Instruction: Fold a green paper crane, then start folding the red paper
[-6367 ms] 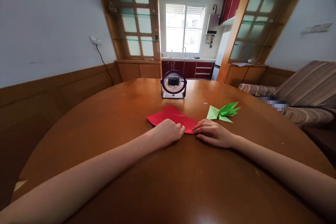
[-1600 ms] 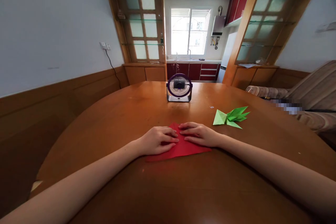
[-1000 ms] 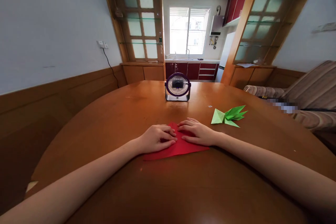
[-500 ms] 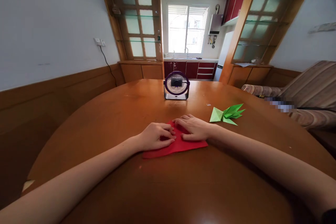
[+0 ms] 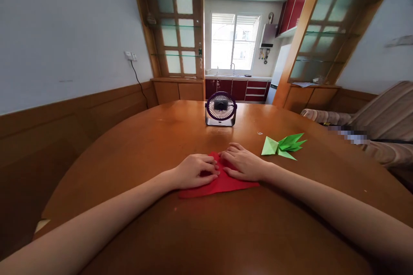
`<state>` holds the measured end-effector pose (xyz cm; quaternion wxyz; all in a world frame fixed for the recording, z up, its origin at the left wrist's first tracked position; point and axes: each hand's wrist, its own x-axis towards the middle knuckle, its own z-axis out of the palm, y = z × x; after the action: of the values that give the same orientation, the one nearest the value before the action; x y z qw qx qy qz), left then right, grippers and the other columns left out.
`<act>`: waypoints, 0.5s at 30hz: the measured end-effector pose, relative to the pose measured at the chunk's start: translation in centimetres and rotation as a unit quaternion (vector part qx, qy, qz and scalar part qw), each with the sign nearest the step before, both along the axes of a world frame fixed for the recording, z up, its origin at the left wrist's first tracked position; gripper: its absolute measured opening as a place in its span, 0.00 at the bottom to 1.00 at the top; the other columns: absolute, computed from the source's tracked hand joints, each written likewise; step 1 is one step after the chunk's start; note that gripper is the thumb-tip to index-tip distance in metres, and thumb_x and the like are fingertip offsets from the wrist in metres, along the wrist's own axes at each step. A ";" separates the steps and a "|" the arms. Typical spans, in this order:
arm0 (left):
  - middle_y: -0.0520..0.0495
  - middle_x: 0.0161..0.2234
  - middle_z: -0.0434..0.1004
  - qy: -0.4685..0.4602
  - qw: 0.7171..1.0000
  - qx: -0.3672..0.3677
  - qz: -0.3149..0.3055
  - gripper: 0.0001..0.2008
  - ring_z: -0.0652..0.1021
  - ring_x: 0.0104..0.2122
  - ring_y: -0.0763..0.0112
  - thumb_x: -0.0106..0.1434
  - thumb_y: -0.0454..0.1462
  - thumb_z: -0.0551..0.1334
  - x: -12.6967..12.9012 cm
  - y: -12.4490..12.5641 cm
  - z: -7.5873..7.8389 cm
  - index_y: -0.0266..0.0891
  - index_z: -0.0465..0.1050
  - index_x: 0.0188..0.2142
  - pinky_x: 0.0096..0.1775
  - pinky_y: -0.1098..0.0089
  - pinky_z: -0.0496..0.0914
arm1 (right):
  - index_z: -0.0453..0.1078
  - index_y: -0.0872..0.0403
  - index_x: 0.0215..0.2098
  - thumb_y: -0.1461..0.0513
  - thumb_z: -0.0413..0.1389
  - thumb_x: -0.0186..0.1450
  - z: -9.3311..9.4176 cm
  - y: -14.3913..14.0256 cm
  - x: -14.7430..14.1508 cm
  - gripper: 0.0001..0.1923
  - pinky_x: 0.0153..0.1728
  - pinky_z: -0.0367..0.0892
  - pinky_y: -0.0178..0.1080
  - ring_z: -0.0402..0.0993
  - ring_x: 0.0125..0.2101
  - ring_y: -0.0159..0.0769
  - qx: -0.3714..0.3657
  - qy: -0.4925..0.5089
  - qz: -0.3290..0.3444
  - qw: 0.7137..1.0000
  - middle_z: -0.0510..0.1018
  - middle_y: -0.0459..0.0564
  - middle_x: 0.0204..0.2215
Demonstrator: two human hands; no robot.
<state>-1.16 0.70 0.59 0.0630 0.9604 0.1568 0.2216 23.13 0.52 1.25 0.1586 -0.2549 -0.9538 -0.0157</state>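
A folded sheet of red paper (image 5: 222, 185) lies flat on the round wooden table (image 5: 145, 146), straight in front of me. My left hand (image 5: 193, 171) rests on its left part, fingers curled down onto the paper. On the paper's right part my right hand (image 5: 243, 163) presses palm down with its fingers spread. The two sets of fingertips nearly meet near the paper's far point. Most of the sheet is hidden under the hands.
A green folded paper shape (image 5: 284, 145) lies to the right of my right hand. A small purple desk fan (image 5: 221, 109) stands at the table's far side. A striped sofa (image 5: 380, 124) is at the right, a wood-panelled wall at the left.
Over six seconds the red paper went from a wide flat sheet farther off to a smaller folded triangle under both hands. In the last second the hands stay pressed on it, barely shifting.
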 end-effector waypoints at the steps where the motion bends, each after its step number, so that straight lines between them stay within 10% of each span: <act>1: 0.46 0.39 0.78 0.000 1.000 0.003 0.001 0.11 0.77 0.39 0.69 0.68 0.40 0.56 0.0 0.0 0.0 0.41 0.78 0.38 0.42 0.70 0.69 | 0.65 0.55 0.49 0.59 0.50 0.67 0.0 -0.2 0.3 0.13 0.58 0.53 0.57 0.69 0.46 0.46 0.011 0.000 -0.001 1.000 0.74 0.57 0.45; 15: 0.46 0.39 0.78 -0.004 1.000 -0.001 0.005 0.11 0.77 0.39 0.68 0.68 0.40 0.56 -0.1 0.0 0.0 0.41 0.78 0.38 0.42 0.70 0.70 | 0.65 0.52 0.43 0.65 0.48 0.65 0.0 -3.7 5.6 0.09 0.59 0.55 0.55 0.71 0.39 0.40 0.018 0.005 0.016 1.000 0.76 0.52 0.38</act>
<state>-1.22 0.68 0.58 0.0637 0.9586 0.1611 0.2259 28.70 -3.20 1.25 0.1682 -0.2366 -0.9565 -0.0293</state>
